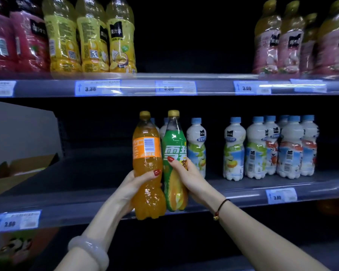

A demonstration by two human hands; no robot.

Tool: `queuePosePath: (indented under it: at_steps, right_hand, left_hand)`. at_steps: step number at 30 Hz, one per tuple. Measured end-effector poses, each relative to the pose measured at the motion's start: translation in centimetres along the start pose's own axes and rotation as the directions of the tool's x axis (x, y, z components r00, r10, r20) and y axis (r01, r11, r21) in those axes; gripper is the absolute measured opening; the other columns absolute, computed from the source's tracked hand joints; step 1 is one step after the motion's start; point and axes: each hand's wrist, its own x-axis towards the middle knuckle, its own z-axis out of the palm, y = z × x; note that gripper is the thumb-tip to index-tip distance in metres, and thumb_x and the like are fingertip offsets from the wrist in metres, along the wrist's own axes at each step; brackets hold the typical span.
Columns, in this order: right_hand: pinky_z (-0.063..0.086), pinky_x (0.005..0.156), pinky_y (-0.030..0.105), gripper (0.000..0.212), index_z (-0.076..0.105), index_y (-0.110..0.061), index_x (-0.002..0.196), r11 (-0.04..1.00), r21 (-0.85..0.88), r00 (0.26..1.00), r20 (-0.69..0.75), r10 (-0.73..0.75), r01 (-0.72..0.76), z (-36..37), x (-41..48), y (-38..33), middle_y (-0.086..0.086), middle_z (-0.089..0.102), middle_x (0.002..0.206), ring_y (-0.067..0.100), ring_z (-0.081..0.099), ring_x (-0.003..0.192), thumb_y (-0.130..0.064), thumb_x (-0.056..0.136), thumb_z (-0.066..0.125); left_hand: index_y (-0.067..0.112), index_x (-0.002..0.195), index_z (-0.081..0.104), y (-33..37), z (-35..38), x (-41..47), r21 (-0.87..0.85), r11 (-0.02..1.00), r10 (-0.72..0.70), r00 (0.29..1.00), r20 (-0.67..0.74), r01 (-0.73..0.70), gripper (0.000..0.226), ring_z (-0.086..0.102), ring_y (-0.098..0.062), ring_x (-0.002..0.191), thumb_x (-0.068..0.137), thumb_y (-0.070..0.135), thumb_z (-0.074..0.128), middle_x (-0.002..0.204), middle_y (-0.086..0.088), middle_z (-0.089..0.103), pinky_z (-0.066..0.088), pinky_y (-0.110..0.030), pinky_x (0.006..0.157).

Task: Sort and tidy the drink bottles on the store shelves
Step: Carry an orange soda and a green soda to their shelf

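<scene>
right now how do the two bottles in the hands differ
The orange bottle has an orange label with its barcode facing out; the green bottle shows white characters. The left hand grips the orange bottle, the right hand the green bottle. Both are upright, side by side, with yellowish caps.

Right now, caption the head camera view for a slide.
Left hand holds an orange bottle, right hand a green bottle, side by side before a shelf of white bottles.

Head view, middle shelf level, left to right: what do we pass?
cardboard box → orange bottle held in the left hand → green bottle held in the right hand → white bottles with blue caps
</scene>
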Motion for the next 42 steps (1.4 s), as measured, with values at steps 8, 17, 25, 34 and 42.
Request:
queuePosePath:
  at_steps: [8,17,25,34,42]
  right_hand:
    - [0.056,0.087,0.045,0.050,0.055,-0.023,0.119,0.998,0.040,0.996,-0.080,-0.047,0.050,-5.0,-5.3,-0.3,0.006,0.071,0.111,0.025,0.069,0.100,-0.042,0.075,0.069]
    - [0.056,0.088,0.037,0.047,0.054,-0.023,0.121,0.994,-0.075,0.958,-0.273,-0.094,0.076,-17.9,-14.0,-4.5,0.000,0.071,0.112,0.018,0.069,0.102,-0.037,0.079,0.068]
    - [0.054,0.091,0.046,0.037,0.053,-0.020,0.121,0.978,-0.203,0.889,-0.439,-0.129,0.042,-35.0,-23.3,-8.8,0.005,0.068,0.116,0.023,0.067,0.103,-0.028,0.088,0.065]
    - [0.057,0.087,0.039,0.040,0.053,-0.023,0.123,0.962,-0.273,0.857,-0.500,-0.127,-0.018,-52.3,-27.6,-12.4,0.000,0.070,0.111,0.017,0.070,0.098,-0.034,0.086,0.065]
    - [0.056,0.087,0.042,0.058,0.053,-0.030,0.118,0.967,-0.253,0.835,-0.523,-0.170,0.039,-67.6,-26.0,-12.9,0.000,0.071,0.112,0.018,0.070,0.100,-0.051,0.068,0.074]
  left_hand:
    - [0.017,0.113,0.055,-0.7,6.0,-1.3,0.023,0.995,0.090,0.984,0.152,-0.095,0.103,0.071,-0.029,0.079,0.022,0.042,0.093,0.089,-0.011,0.074,0.058,-0.040,0.064]
    - [0.022,0.117,0.055,-3.5,20.7,1.1,-0.006,0.995,0.101,0.943,0.318,-0.104,0.091,0.070,-0.032,0.084,0.032,0.027,0.089,0.097,-0.014,0.072,0.056,-0.041,0.063]
    - [0.016,0.127,0.051,-8.1,40.7,2.9,-0.094,0.992,0.119,0.902,0.415,-0.088,0.081,0.066,-0.037,0.100,0.052,0.022,0.080,0.111,-0.018,0.068,0.056,-0.047,0.076]
    - [0.026,0.129,0.046,-10.8,58.5,7.6,-0.100,0.989,0.147,0.868,0.474,-0.113,0.084,0.065,-0.028,0.105,0.053,0.026,0.081,0.117,-0.010,0.066,0.055,-0.046,0.086]
    - [0.029,0.129,0.043,-13.4,71.1,16.7,-0.074,0.982,0.186,0.843,0.505,-0.173,0.090,0.064,-0.024,0.107,0.049,0.034,0.082,0.119,-0.007,0.064,0.053,-0.049,0.090]
